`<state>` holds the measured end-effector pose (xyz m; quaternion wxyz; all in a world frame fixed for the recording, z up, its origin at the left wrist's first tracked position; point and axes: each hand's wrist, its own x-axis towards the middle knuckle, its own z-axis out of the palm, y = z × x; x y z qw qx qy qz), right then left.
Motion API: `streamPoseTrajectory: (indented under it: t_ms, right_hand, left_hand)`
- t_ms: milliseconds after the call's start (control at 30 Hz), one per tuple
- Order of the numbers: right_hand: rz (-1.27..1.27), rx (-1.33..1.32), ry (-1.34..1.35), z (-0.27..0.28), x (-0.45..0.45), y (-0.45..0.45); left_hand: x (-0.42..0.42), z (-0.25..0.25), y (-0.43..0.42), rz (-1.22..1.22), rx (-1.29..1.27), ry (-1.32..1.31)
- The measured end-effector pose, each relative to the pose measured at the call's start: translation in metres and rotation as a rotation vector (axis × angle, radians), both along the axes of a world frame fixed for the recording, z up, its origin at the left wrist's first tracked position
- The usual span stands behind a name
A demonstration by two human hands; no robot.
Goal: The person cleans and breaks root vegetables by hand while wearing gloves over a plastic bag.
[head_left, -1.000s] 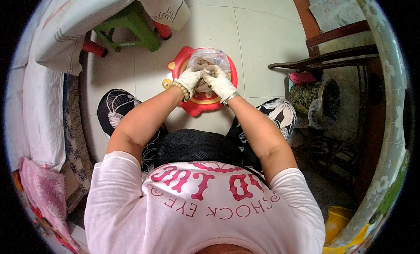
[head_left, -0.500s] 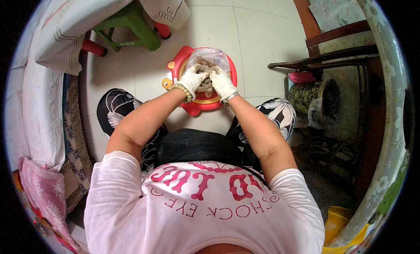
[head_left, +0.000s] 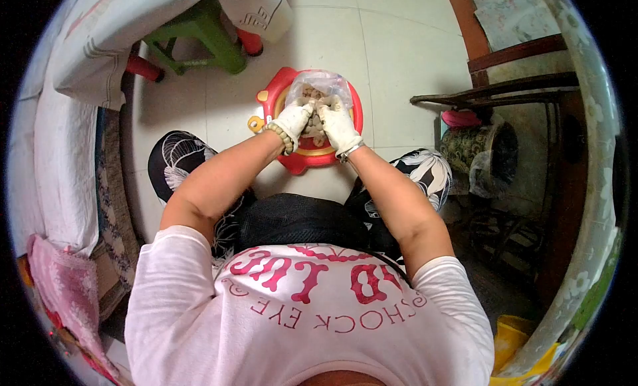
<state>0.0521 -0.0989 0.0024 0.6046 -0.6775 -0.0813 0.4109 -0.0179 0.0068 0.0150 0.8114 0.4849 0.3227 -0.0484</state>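
Observation:
My left hand (head_left: pixel 292 119) and my right hand (head_left: pixel 339 125), both in white gloves, are close together above a red round stool or toy-like seat (head_left: pixel 301 162). Their fingers are bent and pinched near each other; whatever lies between the fingertips is too small to make out. Just beyond the fingertips, a clear plastic bag (head_left: pixel 334 84) lies on the seat. Brownish small lumps (head_left: pixel 312 92) show inside it, and more greyish-brown pieces (head_left: pixel 314 128) lie below and between my hands. Their exact kind is not clear.
A green plastic stool (head_left: pixel 211 40) stands at the upper left, beside a cloth-covered table (head_left: pixel 100 47). On the right are a dark metal rack (head_left: pixel 492 93) and a patterned drum-shaped object (head_left: pixel 465 148). Pale floor tiles (head_left: pixel 405 53) surround the red seat.
My fingertips have shifted slightly and opened a small gap between the hands, so more of the lumps shows. The whole view has moved a little.

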Motion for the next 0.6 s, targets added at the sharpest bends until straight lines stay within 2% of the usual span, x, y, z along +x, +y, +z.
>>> streamPoseTrajectory:
  t_ms: [100,167,200,267,400,467,600]
  right_hand:
    - [-0.066,0.126,-0.054,0.001,-0.003,-0.002]
    - [-0.004,0.127,0.085,-0.004,0.006,-0.007]
    - [-0.004,0.128,0.084,-0.002,0.006,-0.007]
    - [-0.086,0.264,0.244,0.005,0.006,-0.006]
    - [-0.079,0.318,0.288,-0.004,0.007,-0.007]
    - [-0.055,0.101,0.252,0.000,0.007,-0.007]
    - [-0.108,0.111,0.330,-0.003,0.008,-0.001]
  left_hand:
    - [0.006,-0.031,0.004,-0.044,0.027,0.056]
    - [0.006,-0.055,0.008,-0.002,-0.180,-0.117]
    - [0.007,-0.048,0.007,-0.002,-0.179,-0.118]
    - [0.006,-0.029,0.004,0.093,-0.398,-0.075]
    - [0.005,-0.046,0.007,0.046,-0.409,-0.122]
    - [0.005,-0.045,0.003,0.082,-0.283,-0.085]
    - [0.005,-0.047,0.012,-0.030,-0.156,-0.065]
